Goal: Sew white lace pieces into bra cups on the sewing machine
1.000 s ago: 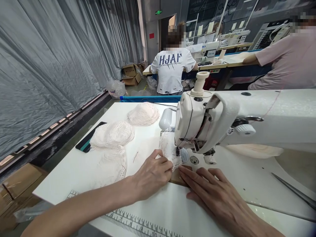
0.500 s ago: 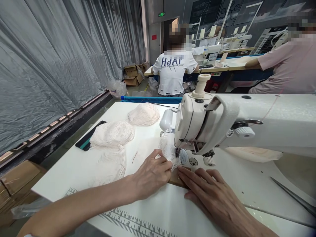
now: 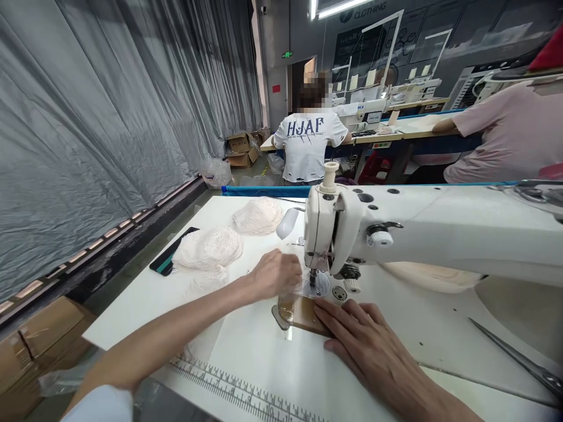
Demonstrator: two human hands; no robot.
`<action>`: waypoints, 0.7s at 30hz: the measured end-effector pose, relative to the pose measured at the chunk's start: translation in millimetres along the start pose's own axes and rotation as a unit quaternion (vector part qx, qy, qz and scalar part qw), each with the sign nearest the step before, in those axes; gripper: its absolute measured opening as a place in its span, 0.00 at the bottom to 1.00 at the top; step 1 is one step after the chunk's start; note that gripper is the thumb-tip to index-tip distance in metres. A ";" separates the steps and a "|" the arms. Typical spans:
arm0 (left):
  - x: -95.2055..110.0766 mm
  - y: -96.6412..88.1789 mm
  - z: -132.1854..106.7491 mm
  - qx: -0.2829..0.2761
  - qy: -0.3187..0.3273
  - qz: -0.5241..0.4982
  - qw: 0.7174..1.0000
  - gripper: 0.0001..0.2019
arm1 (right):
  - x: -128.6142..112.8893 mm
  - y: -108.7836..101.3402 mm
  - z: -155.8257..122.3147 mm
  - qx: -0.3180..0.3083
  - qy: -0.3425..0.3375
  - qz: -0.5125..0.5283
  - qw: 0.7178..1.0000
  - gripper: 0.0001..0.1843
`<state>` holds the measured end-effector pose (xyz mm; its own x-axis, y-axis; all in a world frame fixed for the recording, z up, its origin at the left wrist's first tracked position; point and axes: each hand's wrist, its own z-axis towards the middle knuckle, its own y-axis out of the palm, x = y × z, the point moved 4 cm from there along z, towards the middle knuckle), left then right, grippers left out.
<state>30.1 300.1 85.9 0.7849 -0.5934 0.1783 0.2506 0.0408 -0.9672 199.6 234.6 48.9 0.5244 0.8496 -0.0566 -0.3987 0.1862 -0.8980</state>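
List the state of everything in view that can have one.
left hand: fingers curled, beside the presser foot; grip unclear
right hand: flat, fingertips on the brown plate
scissors: closed, lying flat
sewing machine: running or stopped, cannot tell
rear lace cup: dome up
ceiling light: lit
exit sign: lit

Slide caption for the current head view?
Left hand beside the sewing machine, right hand at the tan plate, pale lacy pieces lying further left.
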 end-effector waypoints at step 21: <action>83.0 -37.2 -114.9 -0.112 -0.229 -0.502 0.826 0.18 | -55.4 -17.3 0.3 -0.183 0.249 0.649 0.695 0.19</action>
<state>20.8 157.0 115.9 0.3894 0.1309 0.9117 0.8346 -0.4689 -0.2892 177.3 184.4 67.7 0.1343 -0.1077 -0.9851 -0.6082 -0.7938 0.0039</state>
